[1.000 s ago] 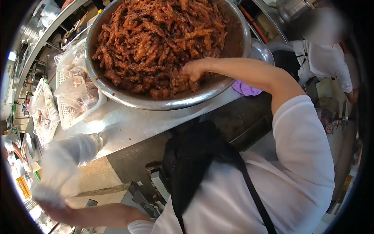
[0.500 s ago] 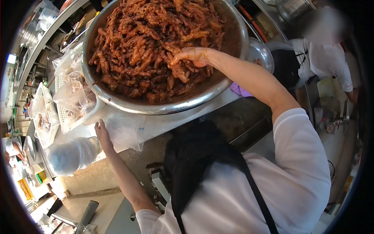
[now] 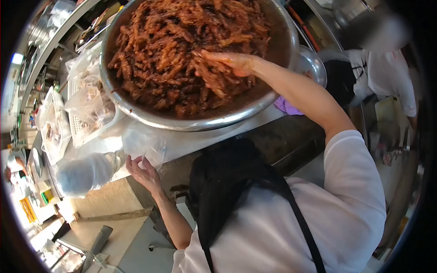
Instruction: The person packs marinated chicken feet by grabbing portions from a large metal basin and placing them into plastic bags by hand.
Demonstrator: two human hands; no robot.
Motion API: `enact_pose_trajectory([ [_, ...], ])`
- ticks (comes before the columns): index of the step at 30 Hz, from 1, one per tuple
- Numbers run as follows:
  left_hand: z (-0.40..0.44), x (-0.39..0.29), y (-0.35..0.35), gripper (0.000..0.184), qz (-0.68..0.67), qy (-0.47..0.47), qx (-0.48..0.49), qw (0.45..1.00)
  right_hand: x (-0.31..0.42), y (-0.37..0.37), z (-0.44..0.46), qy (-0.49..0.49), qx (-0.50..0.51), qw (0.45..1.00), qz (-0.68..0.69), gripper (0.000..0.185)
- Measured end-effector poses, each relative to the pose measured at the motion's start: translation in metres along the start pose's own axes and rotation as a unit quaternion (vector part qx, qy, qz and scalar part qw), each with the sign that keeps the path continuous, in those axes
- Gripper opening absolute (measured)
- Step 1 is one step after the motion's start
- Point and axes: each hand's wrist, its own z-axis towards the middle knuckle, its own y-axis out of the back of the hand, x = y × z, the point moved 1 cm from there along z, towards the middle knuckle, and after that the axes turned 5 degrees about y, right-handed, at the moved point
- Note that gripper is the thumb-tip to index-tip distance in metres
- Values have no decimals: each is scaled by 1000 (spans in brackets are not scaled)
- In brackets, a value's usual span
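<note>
A big round metal bowl [image 3: 182, 125] is heaped with chicken feet [image 3: 182, 41] in a dark, glossy red-brown sauce. My right hand [image 3: 234, 63] reaches into the right part of the heap. Its sauce-smeared fingers close over a clump of the feet, and their undersides are hidden. Below the bowl's left side, at the table edge, my left hand [image 3: 144, 173] has its fingers curled and apart, with no object visible in them. A clear plastic bag [image 3: 143, 144] lies just above that hand.
Left of my left hand lies a plastic-wrapped roll [image 3: 86, 175]. White baskets [image 3: 93, 129] with filled bags stand left of the bowl. A purple cloth [image 3: 287, 107] and a smaller metal bowl [image 3: 314, 66] are at the right. Another person [image 3: 387, 77] in white stands beyond.
My left hand has moved right and slightly down, turning with its fingers curling. My right hand is still in the chicken feet, its clump now gathered under the fingers. The view has shifted slightly.
</note>
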Motion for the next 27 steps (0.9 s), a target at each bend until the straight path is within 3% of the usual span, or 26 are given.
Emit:
enact_pose_trajectory([
  [1,7,-3,7,18,2,43,17,999,0,-2,-1,-65,13,988,-143,48],
  [3,15,-1,21,19,14,135,46,990,-6,-5,3,-180,50,890,-416,48],
  [4,16,3,21,24,63,54,-28,996,-26,-5,3,-97,115,847,-509,42],
  [5,21,2,25,25,72,107,3,992,-48,-9,3,-10,174,789,-589,35],
  [7,33,-11,33,27,77,208,63,973,-38,-44,8,-114,148,752,-632,31],
  [8,36,-18,34,31,60,166,25,984,-25,-58,9,-164,130,728,-653,29],
  [11,42,-31,39,31,26,164,1,986,7,-78,15,-109,143,786,-592,33],
  [13,45,-26,39,30,31,163,1,986,29,-110,12,-97,88,889,-439,33],
  [15,46,-30,40,30,21,163,-11,986,36,-139,22,-102,95,943,-304,30],
  [17,49,-42,47,31,0,163,-26,986,35,-187,36,-148,94,961,-216,26],
  [21,45,-55,60,31,-56,142,-58,987,-62,-237,124,-202,161,966,14,20],
  [24,47,-55,73,29,-48,150,-55,986,-126,-260,204,-136,91,985,51,32],
  [27,63,-32,88,28,-12,80,-119,990,-115,-280,213,-43,22,987,-153,30],
])
